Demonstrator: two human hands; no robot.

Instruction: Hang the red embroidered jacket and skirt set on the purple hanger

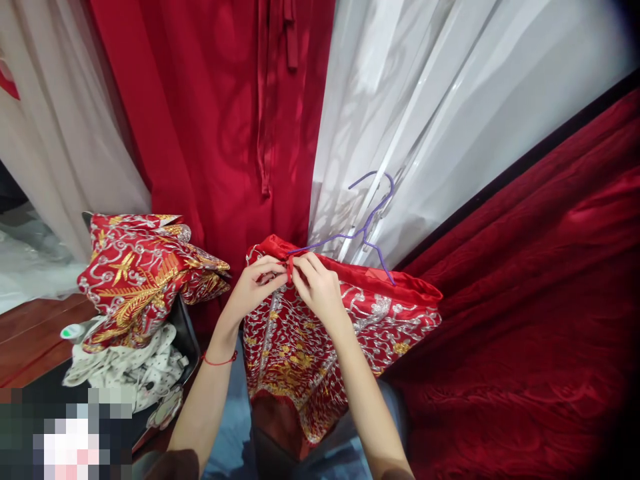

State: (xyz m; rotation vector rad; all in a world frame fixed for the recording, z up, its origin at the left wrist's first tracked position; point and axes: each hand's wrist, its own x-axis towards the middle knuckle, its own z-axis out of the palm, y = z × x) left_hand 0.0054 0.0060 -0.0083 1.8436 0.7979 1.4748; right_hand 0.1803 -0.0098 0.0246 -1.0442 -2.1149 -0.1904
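Note:
A red embroidered garment (320, 347) with gold and silver patterns hangs on a purple wire hanger (367, 227) in front of me. My left hand (255, 287) and my right hand (317, 283) meet at the garment's top edge, both pinching the red fabric near the hanger's left end. A thin red string circles my left wrist. The lower part of the garment drapes over my lap.
A second red and gold embroidered garment (143, 270) lies folded on a heap of white dotted cloth (130, 367) at the left. Red curtains (225, 120) and white sheer curtains (450, 100) hang behind. Red velvet fabric (540, 300) fills the right side.

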